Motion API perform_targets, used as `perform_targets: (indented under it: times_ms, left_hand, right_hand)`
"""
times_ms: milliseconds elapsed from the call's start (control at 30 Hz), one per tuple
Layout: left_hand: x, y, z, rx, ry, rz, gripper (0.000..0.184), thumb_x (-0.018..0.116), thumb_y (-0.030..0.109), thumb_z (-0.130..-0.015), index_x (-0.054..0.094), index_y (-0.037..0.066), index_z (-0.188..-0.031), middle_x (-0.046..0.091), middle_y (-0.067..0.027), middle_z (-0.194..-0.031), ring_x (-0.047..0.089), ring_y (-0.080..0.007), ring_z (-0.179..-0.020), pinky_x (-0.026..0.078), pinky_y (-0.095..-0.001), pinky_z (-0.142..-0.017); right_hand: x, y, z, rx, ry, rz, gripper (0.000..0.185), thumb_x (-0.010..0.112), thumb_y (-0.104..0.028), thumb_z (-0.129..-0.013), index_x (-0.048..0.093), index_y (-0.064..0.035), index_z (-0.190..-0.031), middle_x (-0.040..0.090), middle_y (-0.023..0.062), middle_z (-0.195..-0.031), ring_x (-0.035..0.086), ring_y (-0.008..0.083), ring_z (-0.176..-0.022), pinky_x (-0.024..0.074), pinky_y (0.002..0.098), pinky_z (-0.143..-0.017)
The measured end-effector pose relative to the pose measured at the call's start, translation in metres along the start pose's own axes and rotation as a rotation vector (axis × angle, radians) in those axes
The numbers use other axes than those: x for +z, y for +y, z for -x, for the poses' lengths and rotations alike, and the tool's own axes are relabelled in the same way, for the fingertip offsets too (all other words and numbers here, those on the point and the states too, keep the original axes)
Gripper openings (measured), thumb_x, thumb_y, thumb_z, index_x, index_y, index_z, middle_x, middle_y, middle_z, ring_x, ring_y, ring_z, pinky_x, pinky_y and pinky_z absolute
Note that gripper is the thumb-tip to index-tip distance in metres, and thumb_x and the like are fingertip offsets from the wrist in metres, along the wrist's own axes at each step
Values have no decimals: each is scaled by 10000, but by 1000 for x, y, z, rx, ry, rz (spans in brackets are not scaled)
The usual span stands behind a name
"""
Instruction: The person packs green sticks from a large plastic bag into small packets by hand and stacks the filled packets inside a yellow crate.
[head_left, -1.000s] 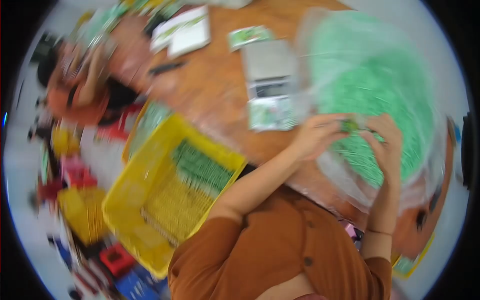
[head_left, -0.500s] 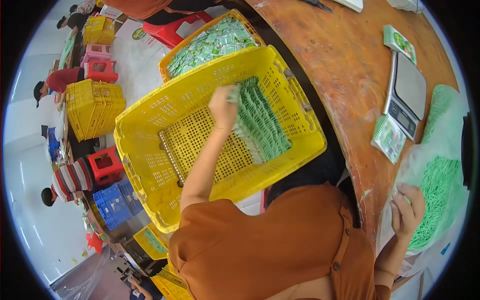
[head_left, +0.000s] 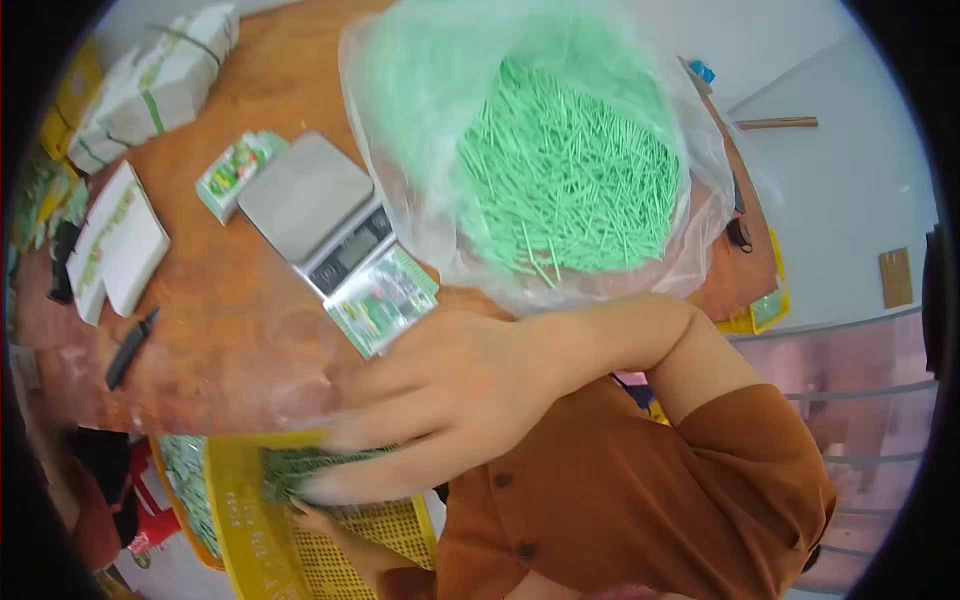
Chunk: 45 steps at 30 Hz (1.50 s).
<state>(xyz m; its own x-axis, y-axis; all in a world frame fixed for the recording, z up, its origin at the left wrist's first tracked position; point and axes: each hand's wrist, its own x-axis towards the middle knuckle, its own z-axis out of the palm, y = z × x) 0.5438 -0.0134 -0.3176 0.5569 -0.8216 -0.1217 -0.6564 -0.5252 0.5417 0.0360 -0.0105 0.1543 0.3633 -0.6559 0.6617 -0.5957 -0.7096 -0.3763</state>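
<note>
My right hand (head_left: 450,400) reaches across the front of the table, above its edge, with fingers stretched out and apart; the fingertips are blurred and nothing shows in them. Lower down, my left hand (head_left: 318,522) is inside the yellow crate (head_left: 235,535), beside a row of green packets (head_left: 285,468); its fingers are partly hidden and smeared. A printed green-and-white pack (head_left: 380,300) leans against the front of a digital scale (head_left: 308,190), just beyond my right hand. Behind my right forearm lies a clear plastic bag (head_left: 400,225) full of thin green sticks (head_left: 575,175).
Another printed pack (head_left: 238,172) lies beside the scale. A black-handled tool (head_left: 132,348) and white card bundles (head_left: 130,240) are on the table's left. An orange crate of packets (head_left: 188,490) stands beside the yellow one. A person's arm shows at lower left.
The view has swung right toward the table. My right hand has moved from beside the bag across toward the yellow crate. My left hand stays in the crate by the green packets.
</note>
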Motion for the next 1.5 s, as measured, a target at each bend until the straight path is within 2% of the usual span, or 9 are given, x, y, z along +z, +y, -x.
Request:
perform_targets:
  times_ms: [33, 100, 167, 467, 900, 1133, 1267, 1400, 1500]
  left_hand:
    - [1, -2, 0, 8, 55, -190, 711, 425, 592, -850, 452, 17, -1269, 410, -204, -1316, 458, -368, -1130, 403, -474, -918]
    - [14, -42, -31, 61, 90, -177, 748, 374, 646, -837, 468, 29, -1249, 428, -202, -1284, 491, -350, -1073, 437, -478, -851]
    - [-8, 5, -13, -45, 179, -333, 720, 358, 637, -849, 503, 26, -1202, 479, -192, -1196, 525, -328, -989, 461, -466, -786]
    - [-102, 187, 33, 412, 266, 175, 475, 430, 377, -929, 495, -8, -1201, 468, -196, -1211, 471, -318, -1097, 412, -428, -902]
    - [-176, 405, 196, 1261, -121, 594, 306, 420, 169, -918, 571, -73, -1027, 613, -168, -984, 575, -308, -903, 442, -380, -822]
    - [-124, 503, 294, 1307, -1052, 488, 145, 612, -14, -761, 631, -25, -904, 635, -120, -842, 610, -215, -768, 468, -295, -718]
    - [-81, 587, 324, 1509, -481, 724, 393, 604, 169, -820, 520, 29, -1177, 496, -189, -1212, 445, -343, -1137, 339, -419, -955]
    - [-34, 629, 374, 1593, -777, 262, 613, 452, 356, -895, 248, 36, -1375, 251, -205, -1408, 218, -309, -1324, 173, -397, -1071]
    - [-25, 658, 398, 1444, -1152, 522, 663, 400, 425, -909, 189, 24, -1392, 219, -203, -1423, 198, -296, -1336, 164, -396, -1077]
  right_hand:
    - [-18, -2, 14, -163, -168, 135, 223, 638, -115, -747, 645, -40, -956, 645, 115, -870, 618, 271, -670, 496, 363, -601]
    - [-75, 25, 44, 769, -374, 521, 167, 598, -136, -785, 654, -4, -871, 647, 104, -741, 609, 222, -625, 472, 294, -568]
    - [-133, 103, 122, 995, 518, 410, 226, 624, -243, -767, 671, -56, -886, 642, 117, -772, 610, 264, -696, 468, 358, -612]
    - [-172, 241, 212, 1532, 405, 799, 317, 631, -357, -729, 673, -87, -889, 601, 145, -952, 578, 329, -864, 465, 423, -720]
    - [-195, 183, 202, 1228, -43, 546, 297, 498, -163, -793, 514, -4, -1043, 614, 213, -882, 585, 363, -812, 421, 483, -762]
    - [-153, 137, 194, 990, -449, 626, 173, 525, -176, -823, 521, -42, -933, 603, 180, -767, 572, 359, -774, 402, 457, -700]
    - [-155, 106, 179, 958, -443, 556, 170, 520, -180, -836, 546, -51, -944, 611, 152, -835, 559, 347, -855, 386, 454, -754]
    - [-137, 100, 170, 621, -157, 315, 200, 480, -214, -875, 544, -51, -971, 610, 134, -880, 559, 307, -912, 370, 427, -829]
    - [-170, 86, 156, 1290, 11, -118, 231, 484, -231, -888, 531, -59, -1034, 597, 107, -951, 536, 250, -984, 367, 366, -875]
